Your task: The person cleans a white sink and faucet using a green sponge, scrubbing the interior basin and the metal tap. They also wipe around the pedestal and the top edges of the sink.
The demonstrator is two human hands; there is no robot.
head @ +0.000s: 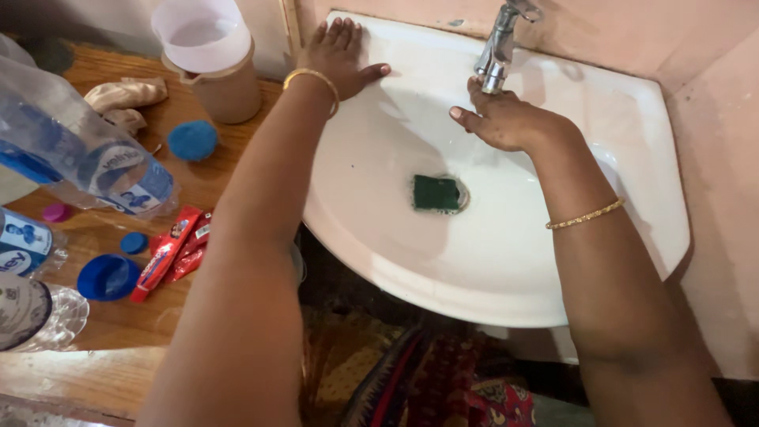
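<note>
Left hand [338,57] lies flat and open, fingers spread, on the far left rim of the white sink [624,119], grasping nothing. Right hand [506,119] is held loosely curled directly under the spout of the metal tap [500,46] at the far edge of the sink, touching the spout's tip; it holds nothing. A gold bangle circles each wrist.

A green scrub pad [436,193] lies flat over the drain at the middle of the basin, well apart from both hands. The basin around it is bare, leaving room between the pad and the walls.

To the left, a wooden tabletop [118,320] meets the sink's left rim. On it: a tan jug [225,87] with a white funnel-like cup set in its mouth, at the far edge; a crumpled beige cloth [122,99]; a round blue scrubber [192,140]; clear plastic bottles [87,158] with blue-and-white labels along the left edge; red tubes [170,249] lying side by side near the sink; a blue cap [107,277], a smaller blue cap [133,242] and a pink cap [55,212].

Pink walls close the far and right sides.
</note>
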